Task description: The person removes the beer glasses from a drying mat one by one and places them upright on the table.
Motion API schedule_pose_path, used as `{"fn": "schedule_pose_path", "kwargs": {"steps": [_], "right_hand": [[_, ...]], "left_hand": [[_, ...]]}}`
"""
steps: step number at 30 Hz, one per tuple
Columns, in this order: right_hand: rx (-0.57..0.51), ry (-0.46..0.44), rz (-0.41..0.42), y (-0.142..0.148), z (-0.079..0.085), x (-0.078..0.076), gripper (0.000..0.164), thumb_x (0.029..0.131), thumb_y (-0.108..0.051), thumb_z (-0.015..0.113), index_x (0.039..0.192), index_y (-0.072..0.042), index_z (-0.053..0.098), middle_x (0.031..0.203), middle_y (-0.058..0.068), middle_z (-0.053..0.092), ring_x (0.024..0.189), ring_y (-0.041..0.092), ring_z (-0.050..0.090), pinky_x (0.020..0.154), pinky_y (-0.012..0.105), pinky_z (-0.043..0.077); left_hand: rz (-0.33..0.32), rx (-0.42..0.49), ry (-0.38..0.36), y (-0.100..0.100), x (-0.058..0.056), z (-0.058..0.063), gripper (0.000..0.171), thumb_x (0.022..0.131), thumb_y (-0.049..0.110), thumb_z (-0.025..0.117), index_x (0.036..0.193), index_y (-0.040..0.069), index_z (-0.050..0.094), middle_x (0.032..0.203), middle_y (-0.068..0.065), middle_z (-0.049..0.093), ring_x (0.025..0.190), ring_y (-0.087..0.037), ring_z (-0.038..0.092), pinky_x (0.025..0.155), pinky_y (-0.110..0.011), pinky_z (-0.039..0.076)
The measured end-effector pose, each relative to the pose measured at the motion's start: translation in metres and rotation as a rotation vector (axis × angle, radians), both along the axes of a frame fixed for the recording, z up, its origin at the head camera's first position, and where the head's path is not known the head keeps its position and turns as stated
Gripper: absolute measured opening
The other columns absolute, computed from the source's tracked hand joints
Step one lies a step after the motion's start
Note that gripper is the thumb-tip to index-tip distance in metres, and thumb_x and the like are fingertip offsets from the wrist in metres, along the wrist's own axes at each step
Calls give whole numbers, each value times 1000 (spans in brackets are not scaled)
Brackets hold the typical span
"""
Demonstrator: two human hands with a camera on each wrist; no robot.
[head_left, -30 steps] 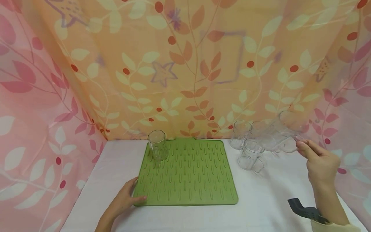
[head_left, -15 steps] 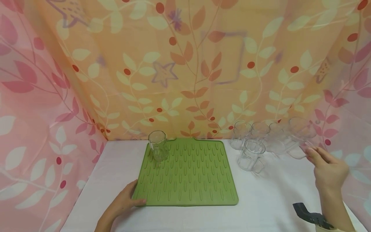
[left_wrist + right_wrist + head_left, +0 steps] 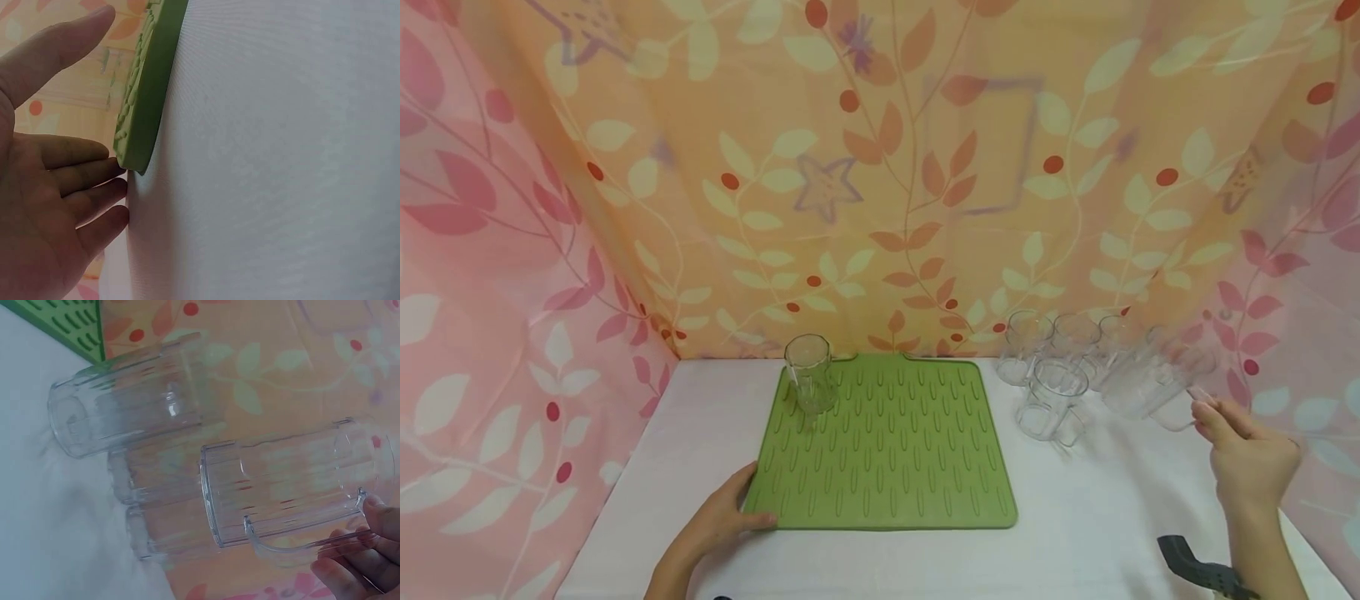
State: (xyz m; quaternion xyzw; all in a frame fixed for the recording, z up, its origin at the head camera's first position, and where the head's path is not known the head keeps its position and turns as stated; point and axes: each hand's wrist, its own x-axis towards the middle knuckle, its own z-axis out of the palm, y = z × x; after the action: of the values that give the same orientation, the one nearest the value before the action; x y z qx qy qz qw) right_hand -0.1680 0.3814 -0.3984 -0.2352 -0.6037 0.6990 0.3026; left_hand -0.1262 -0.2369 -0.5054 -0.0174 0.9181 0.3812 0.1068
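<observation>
My right hand [image 3: 1251, 454] pinches the handle of a clear glass mug [image 3: 281, 481] between thumb and fingers. That mug is tilted and held above the white table at the right. Several similar glass mugs [image 3: 1051, 408] stand in a cluster just left of it. At the front left corner of a green ribbed mat [image 3: 887, 467], my left hand [image 3: 718, 517] touches the edge with fairly straight fingers. The left wrist view shows the thumb raised over the mat. One clear glass mug [image 3: 811, 375] stands on the mat's back left corner; its handle is not visible.
White cloth [image 3: 1090, 533] covers the table. A floral orange curtain [image 3: 880, 208] hangs right behind the mat and mugs. Pink floral curtains [image 3: 475, 333] close off both sides. A dark strap [image 3: 1198, 567] sticks out by the right wrist.
My right hand has moved right and slightly down with the held mug, drawing it away from the others toward the front. The left hand stays at the mat's corner.
</observation>
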Motion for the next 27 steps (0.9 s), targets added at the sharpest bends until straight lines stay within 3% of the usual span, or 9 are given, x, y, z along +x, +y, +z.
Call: {"fn": "schedule_pose_path", "kwargs": {"steps": [4, 7, 13, 17, 20, 22, 27], "right_hand": [[40, -91, -3, 0, -11, 1, 20, 76, -8, 82, 93, -18, 78, 66, -20, 71, 53, -3, 67, 49, 4, 47], [36, -72, -5, -2, -20, 0, 22, 77, -4, 80, 93, -18, 78, 65, -20, 70, 52, -3, 66, 53, 5, 50], [92, -36, -4, -5, -34, -2, 23, 77, 0, 79, 78, -23, 77, 63, -20, 69, 51, -4, 65, 52, 6, 50], [269, -152, -11, -5, -44, -3, 16, 82, -8, 77, 97, -14, 78, 62, -31, 64, 52, -13, 61, 50, 3, 48], [422, -244, -16, -6, -52, -3, 35, 86, -17, 75, 114, 1, 70, 61, -42, 55, 54, -21, 56, 49, 1, 44], [498, -254, -19, -8, -56, -3, 42, 86, -19, 74, 116, 10, 65, 61, -46, 50, 54, -23, 52, 48, 1, 43], [572, -263, -24, -10, -64, -4, 41, 88, -22, 73, 116, 7, 66, 61, -50, 43, 54, -27, 48, 45, 3, 42]], "left_hand": [[-15, 11, 12, -1, -1, -1, 107, 69, 32, 87, 147, -10, 28, 151, -32, 32, 141, -50, 27, 114, -64, 25], [-17, 30, 22, -2, -1, -3, 106, 67, 30, 87, 147, -9, 29, 151, -31, 34, 141, -50, 27, 115, -64, 24], [-32, 19, 34, -2, -2, -5, 107, 66, 28, 88, 148, -8, 29, 151, -31, 34, 140, -49, 30, 114, -63, 26], [-38, -6, 21, -2, -2, -5, 110, 65, 29, 88, 148, -10, 28, 151, -32, 33, 139, -50, 32, 113, -63, 29], [-44, -16, 12, -1, -3, -3, 112, 64, 29, 89, 148, -10, 27, 152, -32, 31, 139, -50, 32, 112, -63, 30], [-50, -11, 12, -2, -3, -3, 113, 63, 28, 89, 148, -11, 26, 152, -33, 29, 140, -51, 30, 113, -63, 29], [-59, -8, 16, -2, -4, -3, 114, 62, 26, 90, 148, -11, 24, 153, -33, 27, 141, -50, 29, 114, -63, 28]]}}
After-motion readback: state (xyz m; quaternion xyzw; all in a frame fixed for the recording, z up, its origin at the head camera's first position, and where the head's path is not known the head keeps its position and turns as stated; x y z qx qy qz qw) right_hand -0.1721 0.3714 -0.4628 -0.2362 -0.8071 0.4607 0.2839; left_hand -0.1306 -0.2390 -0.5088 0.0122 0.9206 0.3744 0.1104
